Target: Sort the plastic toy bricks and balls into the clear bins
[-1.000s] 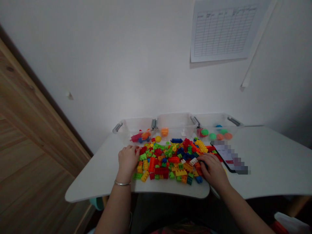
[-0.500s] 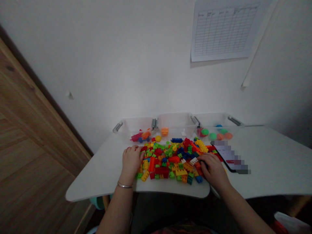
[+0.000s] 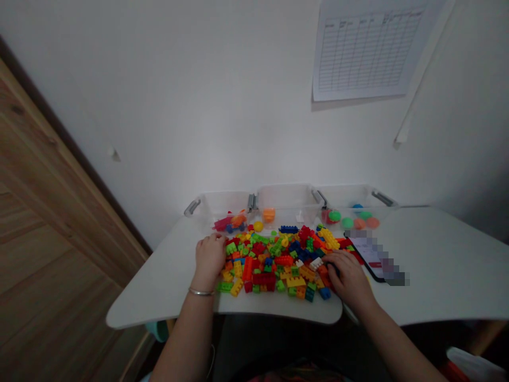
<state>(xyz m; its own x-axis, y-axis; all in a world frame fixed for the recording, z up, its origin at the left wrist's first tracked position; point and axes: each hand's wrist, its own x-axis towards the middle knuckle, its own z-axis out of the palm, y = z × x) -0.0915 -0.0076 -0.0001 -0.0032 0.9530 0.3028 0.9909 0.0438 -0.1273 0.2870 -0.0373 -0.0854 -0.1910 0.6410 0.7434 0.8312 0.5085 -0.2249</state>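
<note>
Left hand [image 3: 210, 254] is palm down at the left end of a big heap of toy bricks [image 3: 274, 260], fingers bent and close together, so only loosely open. Its thumb side is right up against the bricks, but I honestly can't tell if it's got one pinched under there. There's a thin bracelet [image 3: 201, 292] on that wrist.

Right hand [image 3: 347, 270] is at the other end of the heap, half curled, fingertips over the bricks right by a white brick [image 3: 316, 263]. Something dark [image 3: 334, 268] shows next to the thumb, too murky for me to make out, and I can't say whether the hand is gripping it or just resting there.

The heap sits on the white table [image 3: 437, 254] between the two hands, with a narrow strip of tabletop between it and the front edge. Left hand has a wide stretch of table out to the rounded corner. Right hand is tighter: a phone [image 3: 368, 257] lies just past it, and the table's edge breaks into a corner below that wrist. Behind the heap it's snug too, because the left tub [image 3: 225, 201], middle tub [image 3: 284, 193] and right tub [image 3: 350, 196], all see-through, stand in a row near the wall [image 3: 238, 106].
</note>
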